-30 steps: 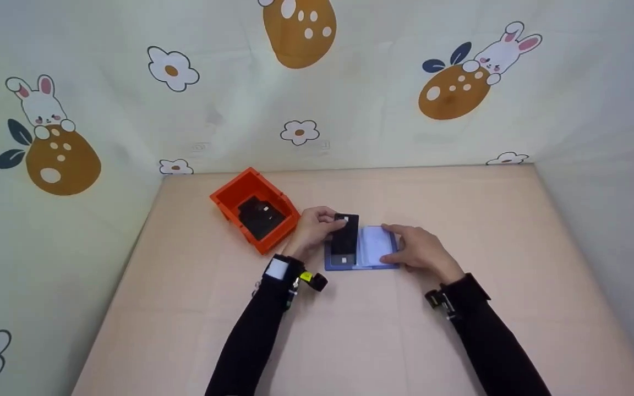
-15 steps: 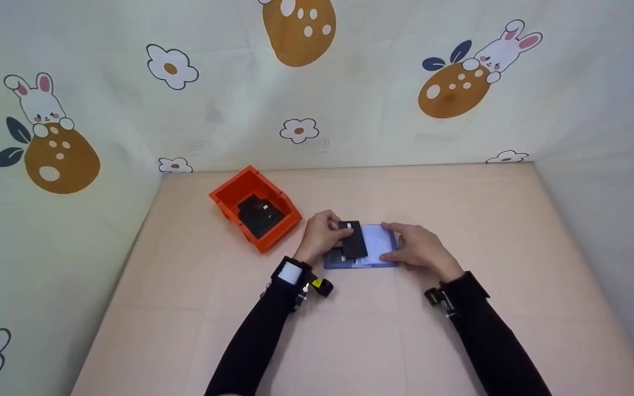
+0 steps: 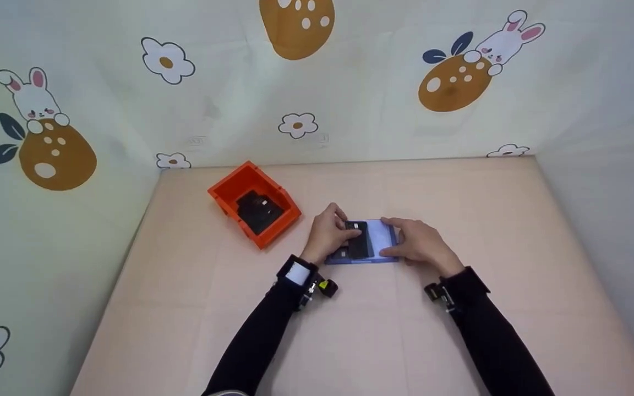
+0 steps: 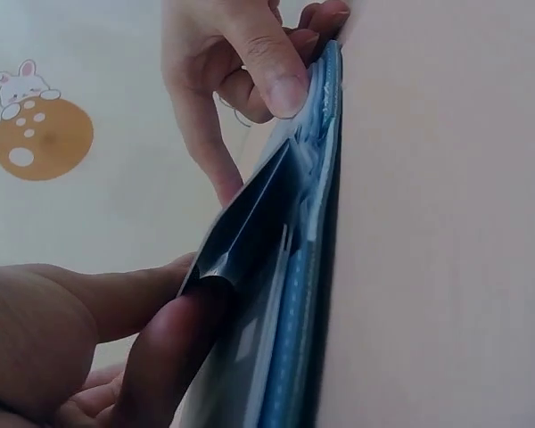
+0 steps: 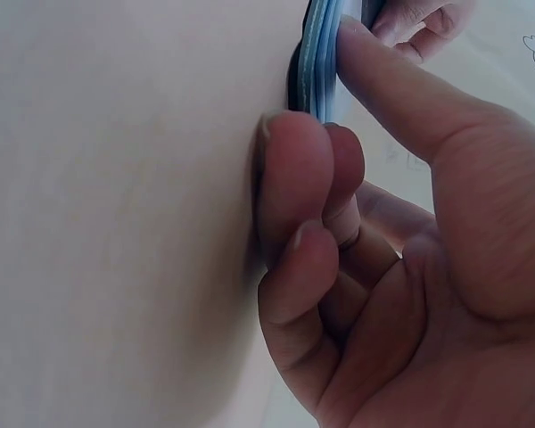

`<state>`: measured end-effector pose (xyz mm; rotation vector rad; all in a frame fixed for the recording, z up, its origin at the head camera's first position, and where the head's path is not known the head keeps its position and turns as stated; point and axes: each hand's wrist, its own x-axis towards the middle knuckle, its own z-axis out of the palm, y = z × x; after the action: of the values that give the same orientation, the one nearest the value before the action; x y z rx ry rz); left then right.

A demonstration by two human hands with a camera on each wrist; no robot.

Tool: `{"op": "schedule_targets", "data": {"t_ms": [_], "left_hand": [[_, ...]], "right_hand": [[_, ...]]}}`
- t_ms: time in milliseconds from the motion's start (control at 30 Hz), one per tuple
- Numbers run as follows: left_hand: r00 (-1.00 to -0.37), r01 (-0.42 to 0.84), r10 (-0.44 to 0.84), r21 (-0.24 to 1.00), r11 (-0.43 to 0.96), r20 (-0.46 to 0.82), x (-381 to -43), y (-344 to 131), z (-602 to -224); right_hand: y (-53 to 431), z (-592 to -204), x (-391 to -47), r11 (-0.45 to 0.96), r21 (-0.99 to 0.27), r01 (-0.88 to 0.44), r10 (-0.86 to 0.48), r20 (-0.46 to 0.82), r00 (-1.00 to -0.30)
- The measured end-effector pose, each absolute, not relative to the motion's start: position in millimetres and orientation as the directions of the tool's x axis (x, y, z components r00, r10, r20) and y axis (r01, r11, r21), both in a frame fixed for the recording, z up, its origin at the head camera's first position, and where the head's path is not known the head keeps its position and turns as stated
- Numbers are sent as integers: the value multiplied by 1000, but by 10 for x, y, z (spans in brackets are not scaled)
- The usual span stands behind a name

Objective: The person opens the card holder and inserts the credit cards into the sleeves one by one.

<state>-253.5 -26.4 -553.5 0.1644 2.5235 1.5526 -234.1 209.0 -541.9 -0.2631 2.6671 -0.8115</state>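
A blue card holder (image 3: 383, 242) with pale clear pages lies spread on the table. My left hand (image 3: 326, 234) pinches a dark card page (image 3: 359, 245) of it between thumb and fingers. In the left wrist view this card page (image 4: 250, 209) is raised at a slant over the left cover, its far edge near the spine. Another dark card (image 3: 340, 253) shows below it on the left side. My right hand (image 3: 424, 246) grips the holder's right edge, thumb on the pages (image 5: 339, 71) and other fingers at the edge.
An orange bin (image 3: 220, 190) stands at the back left of the table (image 3: 361, 330), with black cards (image 3: 259, 212) inside. Patterned cloth walls (image 3: 372, 121) rise behind the table and on both sides.
My left hand has shifted right, swinging the dark card page from the holder's left side toward its middle. My right hand keeps its grip on the right edge.
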Motion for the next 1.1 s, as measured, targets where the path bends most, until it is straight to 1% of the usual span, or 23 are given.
{"op": "schedule_targets", "data": {"t_ms": [67, 233, 400, 500, 667, 833, 1100], "left_hand": [[-979, 10, 188, 895, 446, -83, -2535, -276, -5532], [-979, -39, 161, 889, 456, -126, -2538, -294, -5518], [-979, -56, 145, 873, 485, -143, -2534, -288, -5508], [-977, -65, 148, 879, 472, -152, -2531, -283, -5502], [-969, -79, 175, 894, 441, -172, -2523, -263, -5522], [-976, -12, 188, 889, 457, -110, -2501, -221, -5572], [-962, 111, 269, 845, 523, -40, -2497, -176, -5534]], "right_hand": [[2094, -5424, -2339, 816, -574, -74, -270, -265, -926], [2101, -5436, -2318, 806, -586, -78, -273, -253, -928], [2104, -5438, -2308, 807, -585, -81, -275, -251, -928], [2095, -5427, -2311, 806, -588, -69, -267, -257, -929], [2097, -5432, -2327, 809, -579, -101, -275, -220, -936], [2105, -5451, -2325, 810, -575, -114, -282, -211, -936], [2113, -5422, -2339, 820, -559, -125, -281, -203, -938]]}}
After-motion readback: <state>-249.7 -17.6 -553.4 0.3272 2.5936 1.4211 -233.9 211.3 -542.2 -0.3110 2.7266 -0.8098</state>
